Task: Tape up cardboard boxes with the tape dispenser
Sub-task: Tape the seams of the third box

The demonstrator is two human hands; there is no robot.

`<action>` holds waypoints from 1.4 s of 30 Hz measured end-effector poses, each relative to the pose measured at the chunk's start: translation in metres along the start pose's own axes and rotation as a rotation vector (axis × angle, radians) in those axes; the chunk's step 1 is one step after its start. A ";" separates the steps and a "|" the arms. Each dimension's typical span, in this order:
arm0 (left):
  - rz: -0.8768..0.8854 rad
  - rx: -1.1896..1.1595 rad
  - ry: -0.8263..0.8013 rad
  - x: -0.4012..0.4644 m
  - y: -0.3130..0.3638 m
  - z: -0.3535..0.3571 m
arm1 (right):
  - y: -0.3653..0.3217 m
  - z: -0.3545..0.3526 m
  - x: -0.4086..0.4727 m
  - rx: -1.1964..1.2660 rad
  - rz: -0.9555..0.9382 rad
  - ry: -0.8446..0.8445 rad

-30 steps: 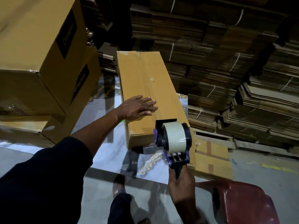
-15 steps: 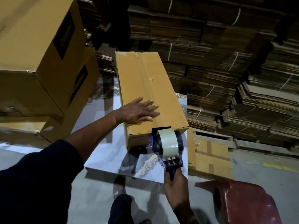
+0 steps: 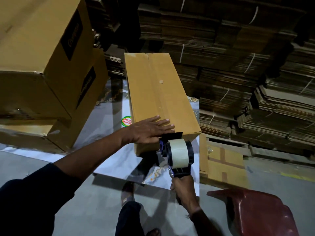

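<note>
Glossy marbled table [image 3: 109, 160], long cardboard box [image 3: 158, 92], flat left hand [image 3: 146, 132], tape dispenser [image 3: 177, 154]

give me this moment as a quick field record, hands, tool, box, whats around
left hand: flat, fingers straight, pressing on the near end of the box top
right hand: grips the handle of the tape dispenser
tape dispenser: at the near end of the long box, roll of clear tape facing the camera
long box: lies lengthwise on a glossy board, centre seam running away from the camera
left side: stacked printed cartons
behind: bundles of flat cardboard
lower right: red chair
</note>
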State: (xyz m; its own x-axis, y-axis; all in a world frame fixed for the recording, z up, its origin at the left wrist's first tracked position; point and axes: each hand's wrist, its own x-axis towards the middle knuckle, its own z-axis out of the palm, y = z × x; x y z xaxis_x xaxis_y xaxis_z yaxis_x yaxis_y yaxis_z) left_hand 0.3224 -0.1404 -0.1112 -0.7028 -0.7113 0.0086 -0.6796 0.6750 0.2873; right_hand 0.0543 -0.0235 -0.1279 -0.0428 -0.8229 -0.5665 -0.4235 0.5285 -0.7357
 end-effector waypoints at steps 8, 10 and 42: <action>0.004 0.160 -0.085 0.002 0.002 0.003 | 0.004 0.015 0.007 -0.009 -0.172 0.174; -0.007 0.223 -0.095 0.004 -0.001 0.007 | 0.004 0.016 0.007 -0.012 -0.218 0.191; -0.013 0.135 -0.094 0.012 -0.008 -0.004 | 0.030 -0.025 0.067 -0.491 -0.325 0.222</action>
State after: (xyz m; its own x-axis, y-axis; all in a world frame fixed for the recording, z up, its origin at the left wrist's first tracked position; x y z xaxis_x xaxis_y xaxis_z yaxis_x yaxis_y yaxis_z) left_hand 0.3208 -0.1552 -0.1097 -0.7061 -0.7028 -0.0861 -0.7063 0.6907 0.1551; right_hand 0.0160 -0.0680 -0.1787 -0.0067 -0.9770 -0.2134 -0.8102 0.1304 -0.5715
